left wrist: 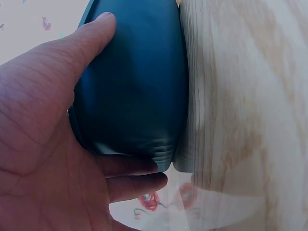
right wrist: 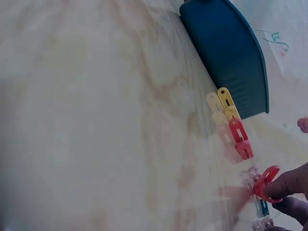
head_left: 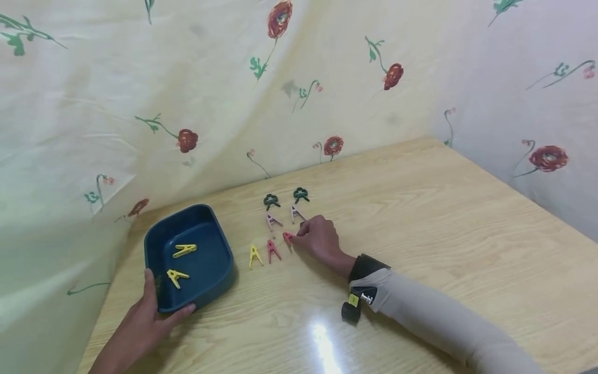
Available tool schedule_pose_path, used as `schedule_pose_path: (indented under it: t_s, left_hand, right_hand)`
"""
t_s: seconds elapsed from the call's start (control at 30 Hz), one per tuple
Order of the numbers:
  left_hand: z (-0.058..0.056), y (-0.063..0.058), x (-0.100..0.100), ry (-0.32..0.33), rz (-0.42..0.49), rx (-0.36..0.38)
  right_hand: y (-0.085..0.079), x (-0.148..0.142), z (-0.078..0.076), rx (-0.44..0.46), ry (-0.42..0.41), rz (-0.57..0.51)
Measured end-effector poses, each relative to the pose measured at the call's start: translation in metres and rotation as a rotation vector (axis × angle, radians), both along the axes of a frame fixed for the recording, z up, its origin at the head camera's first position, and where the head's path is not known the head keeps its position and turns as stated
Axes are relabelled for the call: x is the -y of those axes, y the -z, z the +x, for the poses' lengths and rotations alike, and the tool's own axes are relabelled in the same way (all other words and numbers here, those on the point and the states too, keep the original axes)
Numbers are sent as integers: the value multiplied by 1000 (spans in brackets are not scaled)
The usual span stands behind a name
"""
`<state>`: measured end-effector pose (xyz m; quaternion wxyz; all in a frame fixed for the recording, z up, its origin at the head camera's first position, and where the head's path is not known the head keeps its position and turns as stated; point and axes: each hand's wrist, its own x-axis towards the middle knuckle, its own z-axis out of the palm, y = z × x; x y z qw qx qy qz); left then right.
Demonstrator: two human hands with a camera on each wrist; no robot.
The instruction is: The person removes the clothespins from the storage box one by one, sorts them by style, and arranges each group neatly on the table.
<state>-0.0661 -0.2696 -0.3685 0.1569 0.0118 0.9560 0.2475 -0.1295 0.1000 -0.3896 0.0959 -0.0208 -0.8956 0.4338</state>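
Note:
My left hand (head_left: 147, 322) holds the near left corner of a dark blue plastic bin (head_left: 217, 291), thumb along one side and fingers along another. Two yellow clips (head_left: 185, 250) lie inside the bin. Out on the table, my right hand (head_left: 322, 240) pinches a red clip (right wrist: 265, 185) between thumb and finger. Beside that, to the left, lie a second red clip (head_left: 273, 250) and a yellow clip (head_left: 254, 255). Behind them are two pale pink clips (head_left: 273, 221), with two dark green clips (head_left: 271, 201) farthest back.
A light wooden table (head_left: 420, 234) carries everything. Close behind it and at both sides hangs a pale cloth (head_left: 224, 104) with red flowers. A bright light reflection (head_left: 324, 343) shows on the tabletop near the front.

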Motion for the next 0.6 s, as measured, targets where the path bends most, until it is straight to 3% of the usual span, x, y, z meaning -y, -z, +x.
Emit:
schedule_pose_path:
  t_s: [0.3, 0.6]
  left_hand:
    - [2, -1, -1, -1, 1, -29]
    - [0, 0, -1, 9, -7, -39]
  right_hand:
    - [0, -1, 0, -47, -106, 203]
    - [-5, -3, 3, -8, -133, 350]
